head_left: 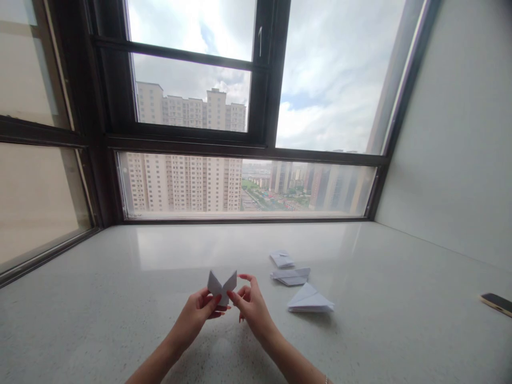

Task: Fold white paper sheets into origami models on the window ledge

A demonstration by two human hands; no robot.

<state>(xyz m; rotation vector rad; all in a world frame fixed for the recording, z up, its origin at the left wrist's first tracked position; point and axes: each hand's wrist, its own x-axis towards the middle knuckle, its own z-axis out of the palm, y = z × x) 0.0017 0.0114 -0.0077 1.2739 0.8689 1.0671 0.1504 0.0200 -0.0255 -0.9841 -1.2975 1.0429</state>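
Note:
A small folded paper piece, white-grey with two pointed flaps spread in a V, is held up above the pale speckled sill. My left hand is closed on its lower left part, thumb across the front and fingers behind. On the other side, my right hand pinches the lower right with its thumb, and the index finger reaches up by the right flap's tip. The thumbs partly cover the paper's lower portion.
To the right lie a folded paper triangle, a flat folded paper strip and a small folded paper piece. A phone rests at the far right. Behind the stone sill stands a dark-framed window.

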